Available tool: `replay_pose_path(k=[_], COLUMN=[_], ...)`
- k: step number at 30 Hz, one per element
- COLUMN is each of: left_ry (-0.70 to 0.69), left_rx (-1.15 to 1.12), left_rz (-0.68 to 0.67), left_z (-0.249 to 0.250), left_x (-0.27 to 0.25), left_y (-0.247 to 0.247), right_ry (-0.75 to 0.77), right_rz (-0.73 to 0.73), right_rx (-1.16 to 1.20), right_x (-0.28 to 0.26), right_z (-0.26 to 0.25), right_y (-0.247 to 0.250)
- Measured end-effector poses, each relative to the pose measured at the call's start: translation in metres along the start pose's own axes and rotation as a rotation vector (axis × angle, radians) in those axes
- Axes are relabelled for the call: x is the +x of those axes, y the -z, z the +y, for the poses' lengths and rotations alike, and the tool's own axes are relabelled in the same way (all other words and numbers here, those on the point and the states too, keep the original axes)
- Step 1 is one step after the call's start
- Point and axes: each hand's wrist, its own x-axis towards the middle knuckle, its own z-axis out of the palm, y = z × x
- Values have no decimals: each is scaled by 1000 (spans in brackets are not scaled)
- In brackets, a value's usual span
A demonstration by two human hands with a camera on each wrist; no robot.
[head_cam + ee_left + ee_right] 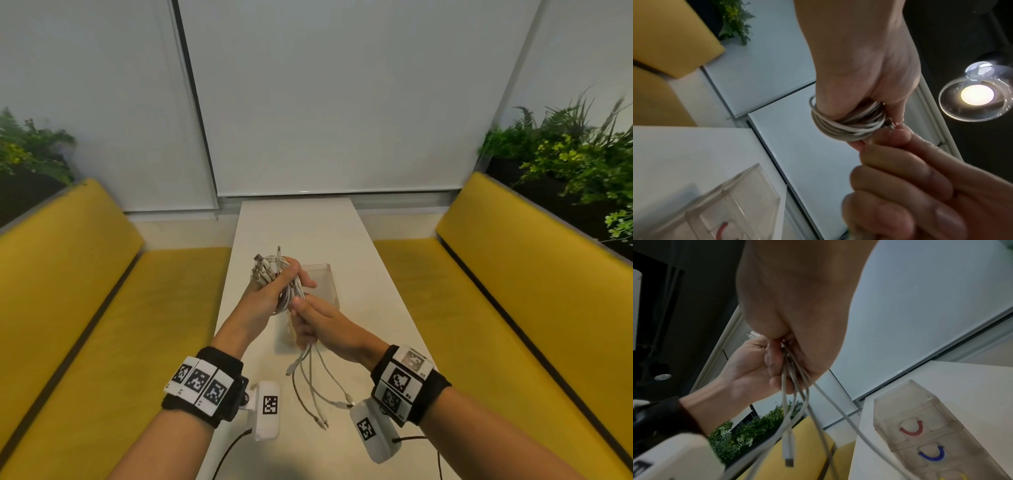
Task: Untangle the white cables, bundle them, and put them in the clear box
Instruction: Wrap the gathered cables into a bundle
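I hold a bundle of white cables (295, 290) in the air above the white table (301, 226). My left hand (274, 291) grips its upper part, with several plug ends (265, 265) sticking up past the fingers. In the left wrist view the cables (846, 128) loop round the left hand (859, 73). Just below, my right hand (310, 323) grips the strands, and their loose ends (317, 383) hang down toward the table. The hanging strands (795, 402) leave the right hand (797, 313) in the right wrist view. The clear box (325, 274) stands on the table right behind both hands.
Yellow benches (102, 308) (513, 291) run along both sides of the narrow table. Plants (565, 161) stand behind the bench backs, and white blinds (325, 102) close the far end. The clear box (931, 426) shows red and blue curved marks.
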Motion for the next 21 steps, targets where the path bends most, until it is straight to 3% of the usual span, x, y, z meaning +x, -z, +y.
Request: replay_pose_path(k=[4, 13, 16, 21], left_ry=[68, -2, -5, 18], left_rx=[-227, -399, -517, -686], left_rz=[43, 11, -73, -363], left_z=[-1, 7, 12, 20], left_x=[5, 10, 8, -1], left_y=[-6, -19, -19, -16], right_ry=[-7, -29, -32, -46], right_rz=[-17, -128, -173, -204], right_rx=[-13, -116, -234, -271], right_x=[0, 2, 2, 7], right_z=[2, 4, 5, 12], right_y=[-4, -6, -10, -2])
